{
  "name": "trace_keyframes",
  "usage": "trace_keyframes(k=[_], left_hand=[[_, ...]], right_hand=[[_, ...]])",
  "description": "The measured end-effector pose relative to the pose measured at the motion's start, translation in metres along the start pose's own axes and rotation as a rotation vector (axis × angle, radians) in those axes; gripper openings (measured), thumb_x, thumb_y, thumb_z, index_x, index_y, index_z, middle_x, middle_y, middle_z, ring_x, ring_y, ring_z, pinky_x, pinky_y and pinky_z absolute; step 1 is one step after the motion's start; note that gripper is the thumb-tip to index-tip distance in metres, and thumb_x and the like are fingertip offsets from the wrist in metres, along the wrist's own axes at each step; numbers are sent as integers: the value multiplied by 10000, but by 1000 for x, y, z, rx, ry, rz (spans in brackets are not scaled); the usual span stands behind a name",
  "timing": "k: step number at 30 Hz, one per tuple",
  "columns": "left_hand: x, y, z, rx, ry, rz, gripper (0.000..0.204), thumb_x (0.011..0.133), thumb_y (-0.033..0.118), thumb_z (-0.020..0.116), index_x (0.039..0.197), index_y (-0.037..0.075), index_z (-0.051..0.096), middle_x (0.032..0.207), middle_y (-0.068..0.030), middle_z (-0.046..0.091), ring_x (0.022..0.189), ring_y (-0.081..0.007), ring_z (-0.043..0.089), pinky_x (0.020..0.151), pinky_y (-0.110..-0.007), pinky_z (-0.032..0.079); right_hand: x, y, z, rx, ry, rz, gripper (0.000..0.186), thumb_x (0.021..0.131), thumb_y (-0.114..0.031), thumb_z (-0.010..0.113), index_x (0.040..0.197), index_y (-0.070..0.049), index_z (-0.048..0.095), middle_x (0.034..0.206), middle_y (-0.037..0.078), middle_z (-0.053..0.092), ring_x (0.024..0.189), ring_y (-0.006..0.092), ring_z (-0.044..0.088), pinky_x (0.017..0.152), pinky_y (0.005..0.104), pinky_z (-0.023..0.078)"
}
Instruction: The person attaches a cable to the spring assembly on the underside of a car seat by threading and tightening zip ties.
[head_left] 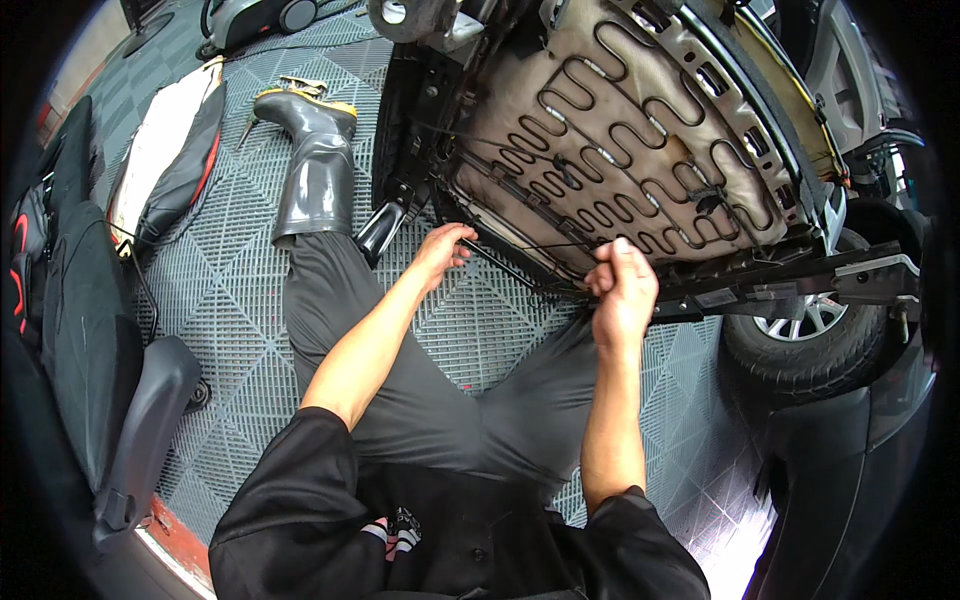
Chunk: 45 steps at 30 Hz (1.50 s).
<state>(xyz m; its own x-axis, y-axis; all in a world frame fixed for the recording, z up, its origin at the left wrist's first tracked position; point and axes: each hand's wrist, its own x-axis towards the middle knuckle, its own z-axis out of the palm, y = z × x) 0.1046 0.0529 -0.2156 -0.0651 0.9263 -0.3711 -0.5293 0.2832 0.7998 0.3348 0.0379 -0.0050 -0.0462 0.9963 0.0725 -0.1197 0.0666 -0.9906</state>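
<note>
An upturned car seat [630, 140] shows its wire springs, metal frame and padded underside in front of me. My left hand [442, 256] is at the seat's lower left edge, fingertips closed on a thin black cord [525, 246] that crosses toward my right hand. My right hand [623, 285] is pinched on the cord's right part, just in front of the seat's lower edge. Both hands are over my spread legs, and what lies behind my right fingers is hidden.
A black seat [90, 360] stands at left beside a black and white cover [165, 130]. My grey boot [315, 180] rests on the grid floor [230, 320]. A black machine [255, 22] sits behind. A wheel [800, 350] and a dark panel [830, 480] are at right.
</note>
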Motion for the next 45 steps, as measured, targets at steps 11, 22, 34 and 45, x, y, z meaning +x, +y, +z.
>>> trace_keyframes(k=[11,22,34,45], left_hand=[[-2,8,14,294,113,75,317,944,256,630,1185,58,689,1055,8,693,786,-83,564,653,-249,467],[5,5,19,249,119,-1,356,950,287,628,1216,53,663,1093,2,668,790,-86,564,639,-248,473],[1,14,20,263,91,-41,421,966,291,619,1298,32,611,1174,-24,664,766,-85,576,647,-255,479],[-3,18,21,303,79,-31,496,953,320,634,1350,28,583,1080,-24,665,800,-104,584,688,-271,485]], right_hand=[[-3,-105,-2,72,-175,-482,262,1033,-154,517,891,50,599,1134,201,672,963,257,629,920,379,485],[17,-128,4,274,-377,-363,371,1026,-369,509,829,-54,502,807,95,558,614,147,442,625,305,400],[27,-203,14,11,-457,-766,293,969,-5,507,1229,87,607,1081,203,678,864,195,649,818,327,556],[73,-272,65,-108,-256,-806,278,980,-94,562,1198,38,673,912,92,684,556,71,442,493,189,340]])
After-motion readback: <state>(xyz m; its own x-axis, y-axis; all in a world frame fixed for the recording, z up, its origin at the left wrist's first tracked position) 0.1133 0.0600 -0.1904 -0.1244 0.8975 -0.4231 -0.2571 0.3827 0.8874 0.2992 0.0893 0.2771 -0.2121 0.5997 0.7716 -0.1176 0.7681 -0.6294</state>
